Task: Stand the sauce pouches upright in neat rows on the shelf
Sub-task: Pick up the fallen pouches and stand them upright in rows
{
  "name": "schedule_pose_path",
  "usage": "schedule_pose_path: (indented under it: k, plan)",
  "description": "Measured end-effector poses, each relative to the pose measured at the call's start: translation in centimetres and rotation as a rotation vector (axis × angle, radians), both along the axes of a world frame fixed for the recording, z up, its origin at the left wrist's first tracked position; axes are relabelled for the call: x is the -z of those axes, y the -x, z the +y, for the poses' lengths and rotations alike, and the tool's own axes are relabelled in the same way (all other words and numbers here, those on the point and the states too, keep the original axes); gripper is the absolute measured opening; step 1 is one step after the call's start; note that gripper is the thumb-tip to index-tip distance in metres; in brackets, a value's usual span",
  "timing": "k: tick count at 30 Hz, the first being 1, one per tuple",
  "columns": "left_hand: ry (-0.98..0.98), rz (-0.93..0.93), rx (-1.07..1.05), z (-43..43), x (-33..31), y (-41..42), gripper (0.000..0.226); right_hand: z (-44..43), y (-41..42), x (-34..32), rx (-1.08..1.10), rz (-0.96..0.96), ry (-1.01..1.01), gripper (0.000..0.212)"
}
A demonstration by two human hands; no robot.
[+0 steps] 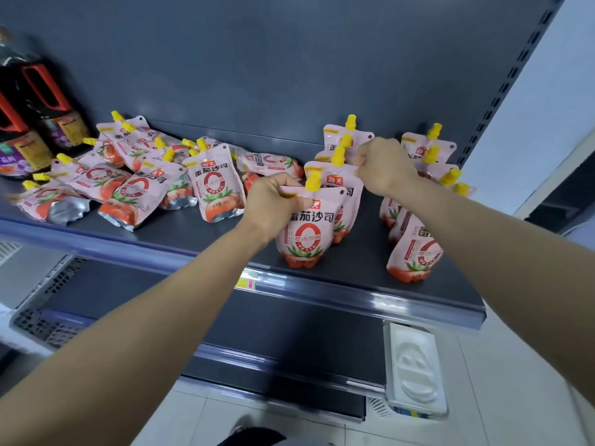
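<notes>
Pink tomato sauce pouches with yellow caps fill a dark grey shelf [351, 262]. My left hand [273, 201] pinches the top left corner of the front upright pouch [306, 233], which stands near the shelf's front edge. My right hand [383, 165] grips the top of the pouch behind it [335, 178] in the same row. More pouches stand upright behind them. A second upright row [415, 249] runs along the right side of the shelf. On the left, several pouches [128, 181] lie in a loose heap, some leaning, some flat.
Two dark bottles with red handles [38, 111] stand at the shelf's far left. The perforated upright post [512, 78] bounds the shelf on the right. A lower shelf [289, 342] and a white plastic tray [415, 368] sit below, over a tiled floor.
</notes>
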State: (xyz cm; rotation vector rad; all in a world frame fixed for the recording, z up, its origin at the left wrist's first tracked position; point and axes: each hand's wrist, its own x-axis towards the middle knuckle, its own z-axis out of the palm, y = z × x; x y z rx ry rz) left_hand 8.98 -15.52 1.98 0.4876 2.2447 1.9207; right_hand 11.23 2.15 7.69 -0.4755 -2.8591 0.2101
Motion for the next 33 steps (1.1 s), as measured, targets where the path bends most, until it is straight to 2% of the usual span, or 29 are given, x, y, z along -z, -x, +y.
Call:
schedule_pose_path:
  k: [4,7,12,17,20,26,33]
  plan:
    - [-0.015,-0.03,0.026,1.9,0.1,-0.8,0.022,0.1,-0.5,-0.6,-0.052,-0.054,-0.008,0.026]
    - [-0.02,-0.028,0.036,2.5,-0.1,-1.0,0.01,0.1,-0.9,-1.0,-0.088,-0.054,-0.006,0.027]
    - [0.021,-0.024,0.073,2.5,-0.6,-1.4,0.015,-0.1,-1.5,-1.3,-0.126,0.004,0.012,0.03]
    - [0.051,0.0,0.135,1.1,-1.8,-1.4,0.023,-0.6,-1.6,-2.3,-0.161,0.119,-0.062,0.027]
    - [0.061,0.153,0.056,-0.6,-3.2,-1.1,0.024,-2.0,-1.4,-3.2,-0.219,0.2,-0.154,0.031]
    - [0.347,0.669,-0.183,-5.6,-5.8,0.6,0.039,-5.8,-0.8,-4.5,-0.361,0.334,-0.377,0.042]
    - [0.483,0.881,-0.272,-12.6,-7.2,3.3,0.056,-11.7,2.0,-5.9,-0.393,0.418,-0.508,0.046]
